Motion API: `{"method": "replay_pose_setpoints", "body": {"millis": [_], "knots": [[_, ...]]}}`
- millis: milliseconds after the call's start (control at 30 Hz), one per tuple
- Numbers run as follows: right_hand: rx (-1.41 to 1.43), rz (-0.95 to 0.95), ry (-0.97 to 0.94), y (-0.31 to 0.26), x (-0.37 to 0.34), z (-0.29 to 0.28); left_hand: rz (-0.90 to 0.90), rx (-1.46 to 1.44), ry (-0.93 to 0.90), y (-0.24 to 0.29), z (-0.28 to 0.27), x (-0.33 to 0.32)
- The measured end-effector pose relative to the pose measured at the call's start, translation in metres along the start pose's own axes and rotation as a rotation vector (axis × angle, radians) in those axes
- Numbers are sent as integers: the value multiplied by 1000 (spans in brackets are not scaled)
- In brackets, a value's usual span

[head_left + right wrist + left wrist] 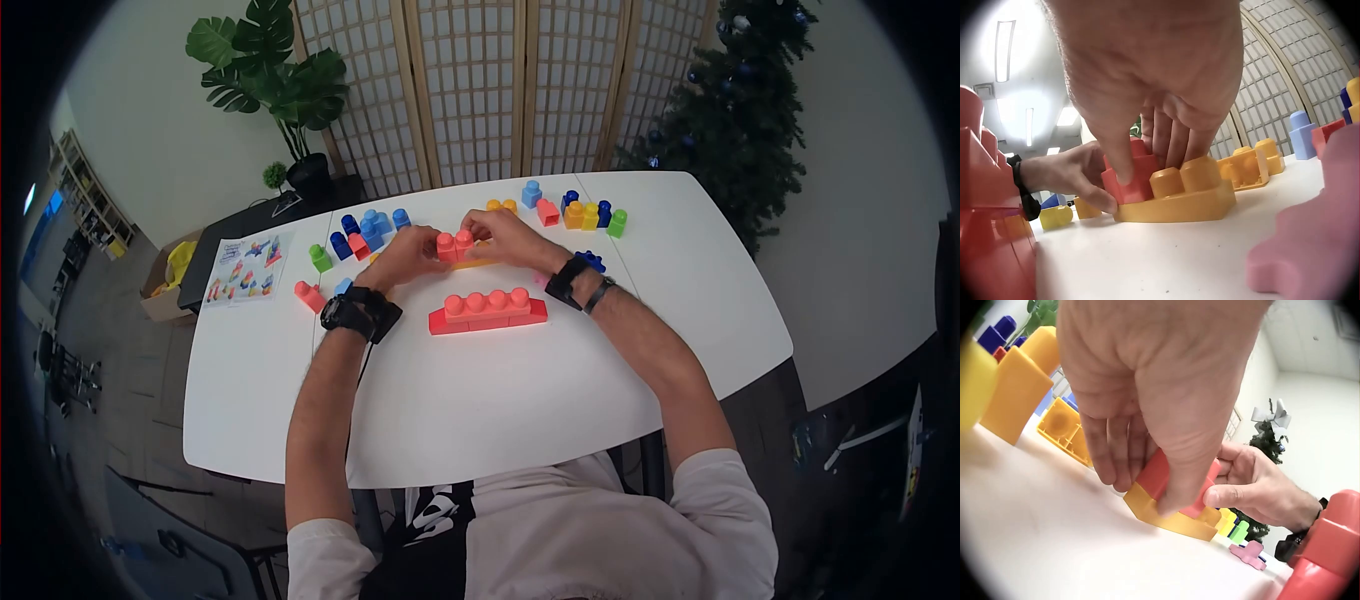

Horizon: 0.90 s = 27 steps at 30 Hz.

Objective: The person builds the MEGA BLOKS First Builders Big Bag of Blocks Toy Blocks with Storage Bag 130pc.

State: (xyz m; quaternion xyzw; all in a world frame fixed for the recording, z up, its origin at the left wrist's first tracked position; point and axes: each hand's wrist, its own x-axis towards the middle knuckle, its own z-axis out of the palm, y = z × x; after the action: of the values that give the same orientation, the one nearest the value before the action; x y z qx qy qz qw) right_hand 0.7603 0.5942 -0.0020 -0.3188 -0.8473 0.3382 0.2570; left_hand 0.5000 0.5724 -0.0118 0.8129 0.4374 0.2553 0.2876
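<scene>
A red two-stud block [455, 246] sits on one end of a long orange base block [1175, 208], whose other studs show bare in the right wrist view. My left hand [408, 257] pinches the red block, its thumb in front and low against the orange base, fingers behind. With thumb on the near face and fingers at the back, my right hand [508, 240] also pinches the red block [1130, 178]. Nearer to me stands a long red assembly [488, 312] with a row of studs on top and sloped ends.
Several blue, red and green blocks [370, 232] stand at the back left. More blocks [590, 214] stand at the back right. A pink piece [1249, 555] lies by the right wrist. A printed sheet [247, 268] lies at the left table edge.
</scene>
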Motion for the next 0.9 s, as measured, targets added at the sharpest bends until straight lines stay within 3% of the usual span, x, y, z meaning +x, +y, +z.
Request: {"method": "replay_pose_setpoints", "body": {"millis": [133, 200, 267, 333, 367, 433, 467, 533, 767, 900], "knots": [[-92, -178, 0, -7, -12, -4, 37, 176, 39, 25, -14, -19], [-24, -61, 201, -9, -21, -13, -14, 142, 54, 15, -32, -24], [-31, 24, 263, -1, -24, -34, -53, 151, 104, 0, -63, -28], [-537, 53, 505, 17, -29, -55, -88, 220, 245, -23, -87, -32], [-537, 54, 506, 31, -31, -60, -87, 220, 243, -36, -91, -36], [-832, 121, 532, 57, -31, -64, -133, 621, 490, -53, -93, -38], [-836, 116, 539, 62, -29, -63, -128, 624, 497, -47, -91, -40], [-899, 249, 441, 63, -31, -58, -391, 796, 366, -40, -80, -47], [-807, 293, 469, 56, -37, -52, -431, 726, 426, -33, -71, -62], [-873, 300, 398, 56, -39, -57, -491, 622, 366, -46, -79, -65]]}}
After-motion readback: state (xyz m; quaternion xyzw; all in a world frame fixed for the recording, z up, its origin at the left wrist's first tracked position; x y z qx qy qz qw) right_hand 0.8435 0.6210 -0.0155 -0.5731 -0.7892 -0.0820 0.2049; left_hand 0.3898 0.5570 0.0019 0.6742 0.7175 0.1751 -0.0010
